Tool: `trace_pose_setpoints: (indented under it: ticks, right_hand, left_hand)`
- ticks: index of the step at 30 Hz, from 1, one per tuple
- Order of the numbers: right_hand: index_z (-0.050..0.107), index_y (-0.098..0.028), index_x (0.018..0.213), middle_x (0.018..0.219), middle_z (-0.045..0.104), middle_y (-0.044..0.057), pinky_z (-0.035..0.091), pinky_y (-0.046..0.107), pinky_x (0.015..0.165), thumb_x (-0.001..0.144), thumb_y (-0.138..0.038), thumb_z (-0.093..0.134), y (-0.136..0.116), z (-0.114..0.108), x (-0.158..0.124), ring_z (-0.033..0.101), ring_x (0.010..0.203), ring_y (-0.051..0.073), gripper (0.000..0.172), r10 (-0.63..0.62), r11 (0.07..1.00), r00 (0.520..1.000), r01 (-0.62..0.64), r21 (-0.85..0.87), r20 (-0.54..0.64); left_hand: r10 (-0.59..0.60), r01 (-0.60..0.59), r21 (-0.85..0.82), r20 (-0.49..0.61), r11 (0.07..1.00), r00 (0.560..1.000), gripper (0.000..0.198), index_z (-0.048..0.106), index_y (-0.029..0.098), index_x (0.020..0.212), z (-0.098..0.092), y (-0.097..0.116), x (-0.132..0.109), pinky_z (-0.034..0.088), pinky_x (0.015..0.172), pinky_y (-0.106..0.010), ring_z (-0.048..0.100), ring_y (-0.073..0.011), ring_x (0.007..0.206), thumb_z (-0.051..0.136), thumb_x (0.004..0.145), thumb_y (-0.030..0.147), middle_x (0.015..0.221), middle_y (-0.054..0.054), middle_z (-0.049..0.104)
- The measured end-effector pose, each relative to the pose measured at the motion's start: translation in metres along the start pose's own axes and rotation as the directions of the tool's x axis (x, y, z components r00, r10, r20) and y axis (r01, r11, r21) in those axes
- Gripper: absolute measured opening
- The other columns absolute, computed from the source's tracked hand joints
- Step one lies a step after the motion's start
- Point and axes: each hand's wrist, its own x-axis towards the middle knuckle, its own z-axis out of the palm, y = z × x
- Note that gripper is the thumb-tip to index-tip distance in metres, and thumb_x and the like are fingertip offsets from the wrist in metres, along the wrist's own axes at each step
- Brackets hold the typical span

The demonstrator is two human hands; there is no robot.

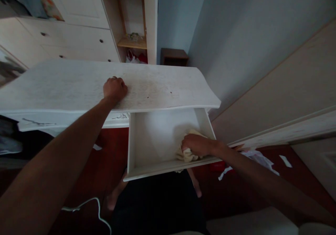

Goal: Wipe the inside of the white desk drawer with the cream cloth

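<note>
A white drawer (154, 133) is pulled out from under a long white tabletop (162, 84) with worn, brownish marks. Inside its front right corner, my right hand (196, 144) grips a crumpled cream cloth (191, 155), pressed against the drawer bottom. Apart from the cloth, the visible drawer floor is bare. My left hand (114, 88) rests on the tabletop with its fingers curled in, a ring on one finger. Whether those fingers hold anything is hidden.
Behind the table stands a white cabinet (76, 35) with round dark knobs and an open shelf section. A small brown stand (174, 56) sits in the corner. White plastic (259, 159) and a white cord (98, 207) lie on the red floor.
</note>
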Motion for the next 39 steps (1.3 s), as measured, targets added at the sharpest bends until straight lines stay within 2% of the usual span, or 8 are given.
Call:
trace_pose_setpoints:
  ticks: [6,9,13,16,23,27,33,39]
  right_hand:
    - [0.077,-0.021,0.094,0.100,0.074,0.011,0.048,0.041,0.092,0.092,-0.007,0.061,0.012,-0.001,-0.013,0.066,0.102,0.028,0.021,0.275,0.874,0.927,-0.352,-0.336,-0.255]
    - [0.073,-0.021,0.107,0.117,0.070,0.013,0.047,0.045,0.098,0.099,-0.010,0.049,0.017,-0.007,0.005,0.061,0.112,0.030,0.027,0.406,0.773,0.826,-0.539,-0.335,-0.392]
    - [0.062,-0.022,0.131,0.143,0.057,0.015,0.048,0.041,0.098,0.102,-0.014,0.045,0.023,-0.016,0.042,0.057,0.122,0.028,0.034,0.562,0.646,0.629,-0.739,-0.191,-0.537]
    - [0.056,-0.020,0.138,0.138,0.058,0.018,0.049,0.041,0.096,0.100,-0.024,0.055,0.020,-0.019,0.075,0.060,0.118,0.028,0.037,0.578,0.649,0.579,-0.754,-0.107,-0.575]
    - [0.058,-0.019,0.139,0.138,0.064,0.018,0.039,0.049,0.110,0.103,-0.038,0.051,-0.006,-0.028,0.162,0.057,0.128,0.033,0.042,0.509,0.761,0.632,-0.647,-0.038,-0.584]
    - [0.060,-0.019,0.139,0.141,0.062,0.016,0.036,0.047,0.113,0.105,-0.030,0.043,-0.027,-0.029,0.195,0.053,0.131,0.030,0.039,0.319,0.891,0.749,-0.446,-0.085,-0.580]
    - [0.071,-0.016,0.118,0.127,0.066,0.016,0.044,0.045,0.103,0.101,-0.022,0.048,-0.051,-0.020,0.179,0.056,0.119,0.030,0.030,0.142,0.951,0.875,-0.250,-0.181,-0.463]
    - [0.079,-0.018,0.101,0.107,0.077,0.011,0.048,0.035,0.088,0.093,-0.015,0.058,-0.067,-0.006,0.156,0.067,0.104,0.026,0.023,-0.159,0.973,0.985,0.144,-0.180,-0.071]
  left_hand:
    - [-0.013,0.013,0.019,0.021,1.000,1.000,0.048,0.071,0.011,0.119,-0.006,0.005,-0.003,0.049,0.095,-0.043,0.060,-0.0336,0.114,0.035,0.090,0.028,0.122,-0.020,0.068]
    - [-0.009,0.009,0.015,0.024,1.000,1.000,0.048,0.071,0.010,0.118,-0.008,0.006,-0.004,0.049,0.096,-0.043,0.059,-0.0332,0.114,0.036,0.091,0.028,0.122,-0.020,0.067]
    - [-0.018,0.019,-0.003,0.032,1.000,0.999,0.048,0.071,0.011,0.119,-0.005,0.004,-0.002,0.048,0.098,-0.044,0.058,-0.0349,0.117,0.036,0.091,0.027,0.122,-0.022,0.066]
    - [-0.021,0.021,-0.016,0.037,1.000,0.999,0.048,0.070,0.010,0.120,-0.003,0.003,-0.001,0.046,0.101,-0.045,0.057,-0.0353,0.119,0.035,0.091,0.028,0.123,-0.022,0.065]
    - [-0.036,0.039,-0.061,0.048,0.997,0.998,0.050,0.066,0.009,0.125,-0.001,0.002,-0.001,0.043,0.105,-0.045,0.055,-0.0349,0.122,0.034,0.093,0.029,0.125,-0.022,0.064]
    - [-0.033,0.038,-0.078,0.063,0.996,0.997,0.050,0.065,0.009,0.127,0.000,0.001,-0.001,0.041,0.107,-0.046,0.054,-0.0354,0.123,0.035,0.093,0.030,0.127,-0.022,0.063]
    - [-0.038,0.045,-0.109,0.061,0.993,0.997,0.049,0.066,0.009,0.124,0.000,0.002,-0.001,0.041,0.107,-0.048,0.053,-0.0373,0.124,0.036,0.091,0.029,0.127,-0.023,0.062]
    - [-0.051,0.057,-0.130,0.048,0.990,0.998,0.050,0.063,0.009,0.128,0.006,-0.001,0.003,0.040,0.108,-0.049,0.051,-0.0379,0.127,0.038,0.091,0.031,0.130,-0.023,0.061]
